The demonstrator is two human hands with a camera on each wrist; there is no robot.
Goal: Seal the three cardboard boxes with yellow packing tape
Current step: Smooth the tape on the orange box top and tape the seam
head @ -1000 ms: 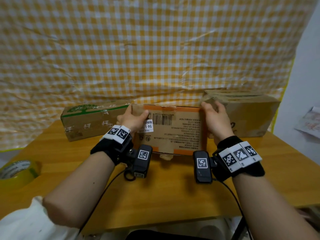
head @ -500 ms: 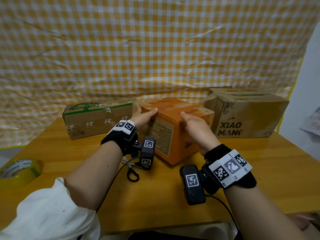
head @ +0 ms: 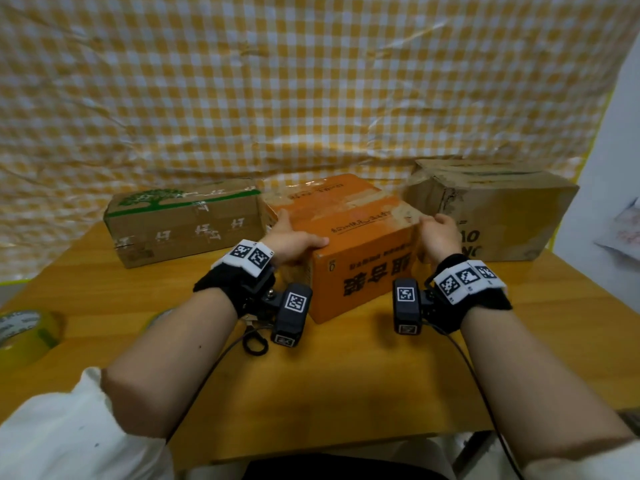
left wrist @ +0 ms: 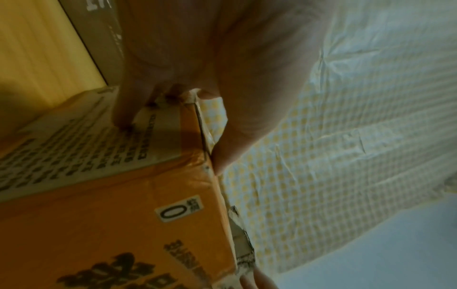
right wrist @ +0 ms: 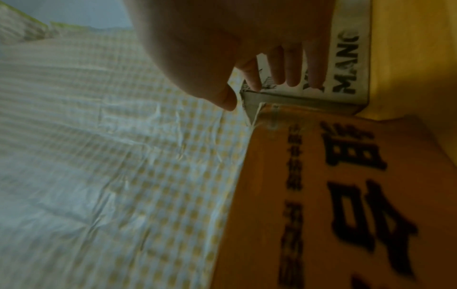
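Rolled over since a second ago, the orange box now rests seam-up on the surface, fingers of the left hand clasping its left corner and fingers of the right hand straight against its right end, so taping looks ready to begin.

Head view is evenly bright with bowed edges; both wrist views are dim, blurred, perhaps backlit.

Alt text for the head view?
Left hand grips, right hand touches an orange box on a wooden table. A green-printed box sits left of it, a brown box right, a yellow tape roll at the table's left edge.
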